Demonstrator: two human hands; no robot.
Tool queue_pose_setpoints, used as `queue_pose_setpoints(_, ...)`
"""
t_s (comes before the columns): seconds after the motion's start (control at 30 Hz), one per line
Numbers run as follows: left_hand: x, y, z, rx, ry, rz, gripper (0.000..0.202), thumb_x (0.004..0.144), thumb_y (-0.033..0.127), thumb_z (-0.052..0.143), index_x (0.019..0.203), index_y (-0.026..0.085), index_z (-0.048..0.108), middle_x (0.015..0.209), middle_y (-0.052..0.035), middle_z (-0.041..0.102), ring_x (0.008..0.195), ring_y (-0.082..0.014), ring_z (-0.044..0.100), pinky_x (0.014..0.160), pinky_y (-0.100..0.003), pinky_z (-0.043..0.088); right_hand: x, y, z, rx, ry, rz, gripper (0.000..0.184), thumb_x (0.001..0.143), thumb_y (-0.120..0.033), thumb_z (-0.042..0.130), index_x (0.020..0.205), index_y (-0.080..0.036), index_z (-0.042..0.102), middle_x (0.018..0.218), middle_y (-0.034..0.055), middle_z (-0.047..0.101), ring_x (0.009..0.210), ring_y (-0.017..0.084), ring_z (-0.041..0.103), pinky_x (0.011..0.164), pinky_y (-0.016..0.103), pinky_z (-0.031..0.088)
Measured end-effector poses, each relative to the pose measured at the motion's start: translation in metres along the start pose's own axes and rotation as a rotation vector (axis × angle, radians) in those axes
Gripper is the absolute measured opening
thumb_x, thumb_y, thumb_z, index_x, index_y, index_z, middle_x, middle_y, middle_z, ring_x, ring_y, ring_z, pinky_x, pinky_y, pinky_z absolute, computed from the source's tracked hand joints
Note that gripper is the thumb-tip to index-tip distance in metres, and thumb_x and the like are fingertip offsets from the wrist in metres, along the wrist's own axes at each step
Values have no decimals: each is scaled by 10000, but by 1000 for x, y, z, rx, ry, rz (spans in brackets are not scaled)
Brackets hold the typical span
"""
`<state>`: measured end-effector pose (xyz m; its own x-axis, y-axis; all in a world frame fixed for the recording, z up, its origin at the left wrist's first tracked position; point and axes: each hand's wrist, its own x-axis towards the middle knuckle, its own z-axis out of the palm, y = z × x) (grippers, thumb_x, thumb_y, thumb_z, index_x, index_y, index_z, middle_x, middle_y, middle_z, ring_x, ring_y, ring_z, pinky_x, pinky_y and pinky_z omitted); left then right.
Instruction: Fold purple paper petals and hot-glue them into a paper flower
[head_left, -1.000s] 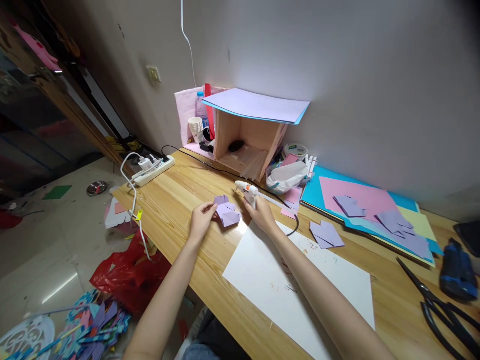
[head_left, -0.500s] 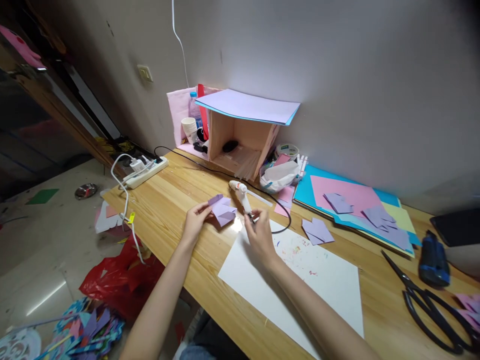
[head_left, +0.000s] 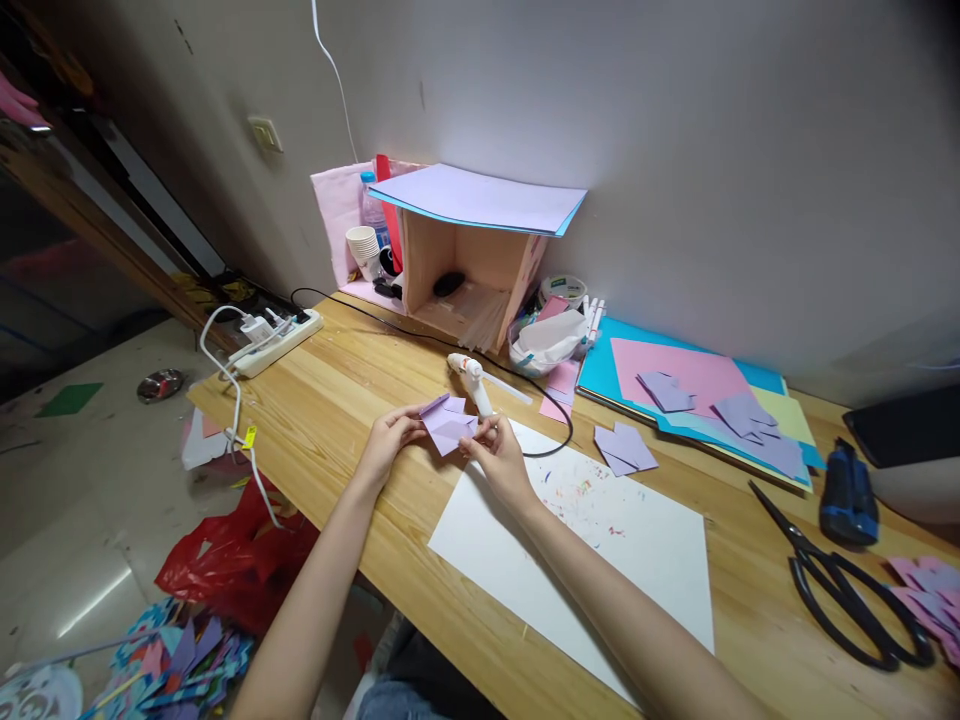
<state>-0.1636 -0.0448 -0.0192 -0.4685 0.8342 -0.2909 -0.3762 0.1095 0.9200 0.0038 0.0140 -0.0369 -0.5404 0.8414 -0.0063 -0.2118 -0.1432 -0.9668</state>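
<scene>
A folded piece of purple paper [head_left: 444, 428] is held between both hands, just over the table. My left hand [head_left: 388, 446] pinches its left edge, fingers closed. At the paper's right corner, the fingertips of my right hand [head_left: 500, 460] are closed on it. Right behind that hand a white hot glue gun [head_left: 471, 378] rests on the table, its handle partly hidden by the fingers and a clear glue stick poking out of its back. Its black cord curves off to the right. A sheet of white paper [head_left: 570, 570] with coloured marks lies beneath my right forearm.
Another folded purple paper [head_left: 625, 448] lies right of the glue gun. Coloured sheets [head_left: 675, 360] are stacked behind it. Black scissors [head_left: 840, 590] and a blue-black tool [head_left: 849, 497] lie at the right. A cardboard box [head_left: 457, 262] and a power strip [head_left: 277, 343] stand at the back and left.
My right hand has let go of the glue gun, which now stays on the table, and has moved left to grip the purple paper. The view has shifted slightly.
</scene>
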Motion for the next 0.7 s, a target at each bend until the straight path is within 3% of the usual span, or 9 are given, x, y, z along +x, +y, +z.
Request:
queue_pose_setpoints(0.17, 1, 0, -2, -29, 15, 27, 271, 657, 347, 599, 743, 100, 671, 844, -95, 682, 709, -145, 601, 676, -258, 482, -3, -3, 2, -171, -12, -77, 227, 734, -293, 616, 804, -222, 412, 728, -42, 502, 639, 112, 524, 632, 264, 444)
queue_pose_setpoints(0.33, -1, -2, 0, 171, 9, 66, 333, 574, 394, 733, 730, 120, 626, 693, -21, 627, 617, -112, 566, 592, -215, 450, -7, -8, 2, -343, -80, -164, 187, 763, -294, 582, 923, -222, 515, 887, 10, 572, 748, 144, 557, 725, 300, 449)
queue_pose_setpoints(0.43, -3, -2, 1, 210, -4, 99, 374, 539, 384, 766, 751, 125, 599, 679, -11, 617, 611, -111, 562, 574, -210, 440, -8, -9, 1, -381, -108, -152, 157, 778, -309, 563, 904, -216, 543, 871, 13, 597, 735, 150, 569, 711, 302, 453)
queue_pose_setpoints(0.7, -5, 1, 2, 191, -92, 81, 526, 573, 359, 760, 1013, 124, 595, 938, -99, 665, 744, -162, 606, 623, -244, 461, -7, -6, 0, -417, -127, -153, 87, 786, -282, 533, 823, -203, 539, 823, 10, 589, 740, 149, 560, 700, 288, 451)
